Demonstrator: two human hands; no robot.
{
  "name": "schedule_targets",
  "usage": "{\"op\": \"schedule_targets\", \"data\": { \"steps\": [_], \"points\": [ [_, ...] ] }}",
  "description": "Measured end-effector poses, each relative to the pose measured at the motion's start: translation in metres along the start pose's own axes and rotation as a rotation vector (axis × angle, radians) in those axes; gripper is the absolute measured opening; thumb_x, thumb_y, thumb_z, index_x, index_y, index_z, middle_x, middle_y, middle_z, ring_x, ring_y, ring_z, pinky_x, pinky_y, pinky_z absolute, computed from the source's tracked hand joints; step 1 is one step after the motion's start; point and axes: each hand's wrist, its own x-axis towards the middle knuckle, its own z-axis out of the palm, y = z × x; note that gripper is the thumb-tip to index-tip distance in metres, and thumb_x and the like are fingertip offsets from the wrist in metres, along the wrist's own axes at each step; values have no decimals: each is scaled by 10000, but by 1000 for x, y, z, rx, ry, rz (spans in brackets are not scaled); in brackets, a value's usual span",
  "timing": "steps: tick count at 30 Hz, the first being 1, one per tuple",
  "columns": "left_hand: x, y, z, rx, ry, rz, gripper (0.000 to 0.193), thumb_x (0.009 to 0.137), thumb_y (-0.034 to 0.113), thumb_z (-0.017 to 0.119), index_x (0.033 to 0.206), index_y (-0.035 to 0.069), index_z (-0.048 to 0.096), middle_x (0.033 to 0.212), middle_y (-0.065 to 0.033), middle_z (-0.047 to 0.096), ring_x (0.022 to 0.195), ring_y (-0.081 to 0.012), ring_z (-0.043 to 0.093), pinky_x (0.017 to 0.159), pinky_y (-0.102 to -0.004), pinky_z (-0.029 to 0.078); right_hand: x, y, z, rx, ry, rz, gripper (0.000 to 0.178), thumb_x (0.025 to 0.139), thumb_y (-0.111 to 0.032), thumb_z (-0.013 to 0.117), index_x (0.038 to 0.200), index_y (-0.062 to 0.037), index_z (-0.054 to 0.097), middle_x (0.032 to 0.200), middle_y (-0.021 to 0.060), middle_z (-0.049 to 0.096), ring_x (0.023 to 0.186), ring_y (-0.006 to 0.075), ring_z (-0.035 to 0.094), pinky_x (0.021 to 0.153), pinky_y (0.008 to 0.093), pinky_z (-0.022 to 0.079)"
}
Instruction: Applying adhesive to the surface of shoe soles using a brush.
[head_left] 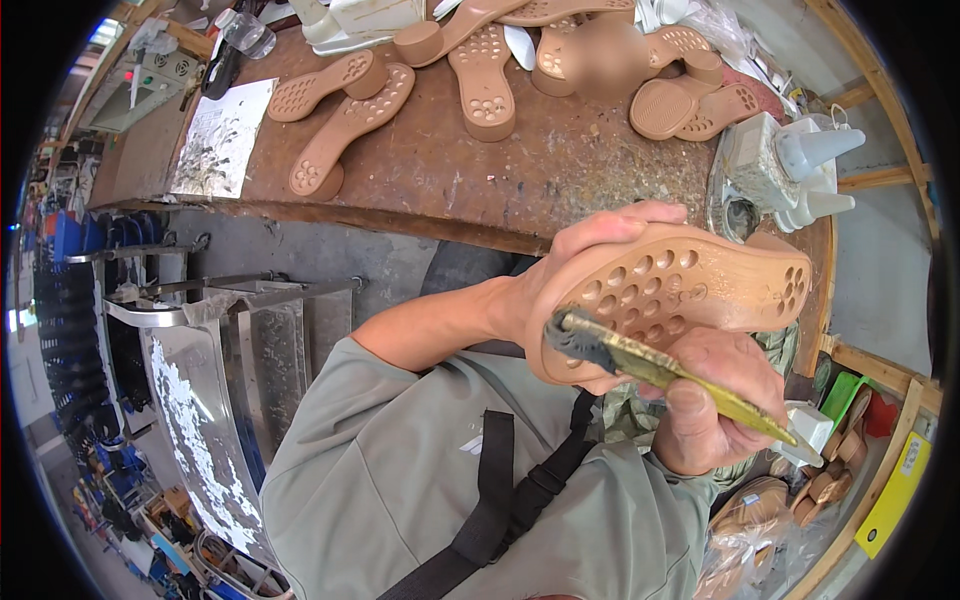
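In the head view, gripping the tan shoe sole (710, 290) by its wide forefoot with the left hand (570, 245), near the workbench (570, 170) edge, with its long axis running left to right, holed face toward the camera, heel end rightward. Pinching a brush (655, 368) in the right hand (730, 360), with bristles aimed up-left over the forefoot.

That tan shoe sole (725, 290) is looking like smooth plastic, kinda glossy. The brush bristles (578, 342) are looking rough and matted, and the workbench (570, 165) is looking scuffed.
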Motion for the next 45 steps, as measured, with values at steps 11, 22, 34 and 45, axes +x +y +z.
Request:
{"op": "schedule_targets", "data": {
  "steps": [11,22,34,45],
  "points": [
    [-7,-4,-2,-222,-59,-86,1107,588,245,864,1375,69,107,1373,-281,229,1240,-359,382,988,-433,381,-1,3,-9,-38,-144,-88,388,623,39,759,978,25,603,734,142,636,538,219,613,460,301,476],
    [-1,-6,-8,-173,-254,-94,930,753,201,750,1370,66,67,1381,-298,195,1276,-412,327,987,-458,409,10,10,-28,-9,-365,-233,384,646,3,766,998,33,614,759,121,627,490,164,548,420,260,420],
    [19,-5,-18,-757,522,-492,961,698,707,519,1350,30,320,1230,-216,484,1073,-352,545,935,-486,445,9,10,-33,110,530,245,182,829,-7,610,995,58,570,774,106,605,510,118,563,457,208,445],
    [23,20,12,-1073,595,-407,867,836,720,263,1381,46,295,1291,-190,459,1097,-292,526,901,-405,453,38,41,0,-122,372,45,184,787,15,674,957,60,619,777,116,643,590,138,588,550,232,459]
  ]
}}
